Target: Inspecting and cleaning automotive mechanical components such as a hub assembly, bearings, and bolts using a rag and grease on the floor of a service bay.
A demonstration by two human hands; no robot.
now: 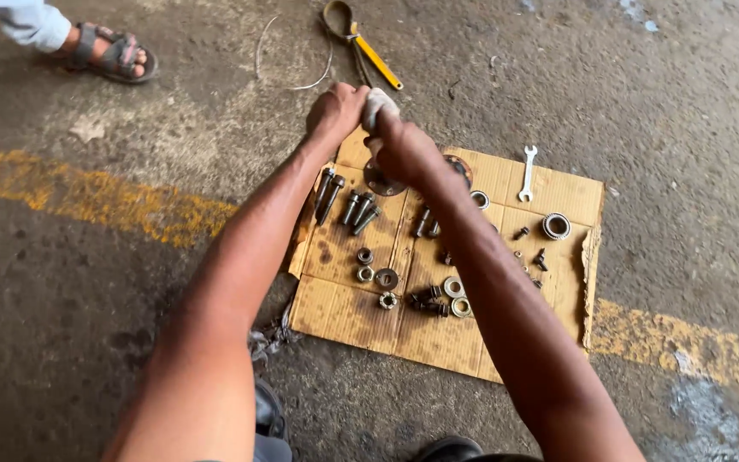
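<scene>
Below your two hands lies the cardboard sheet (348,312), spread flat on the concrete floor (113,282) with its long side running left to right across your view. Your right hand (404,150) is closed around a pale rag (380,104) at the sheet's far edge; your left hand (335,109) is curled just beside it, touching the rag from the left, though you cannot tell what it pinches. Just under your right hand sits a round metal flange (382,181). Nearer you from the grip, the bolts (345,205) lie with long axes pointing away from you. Right of your grip, the small spanner (529,171) points the same way.
</scene>
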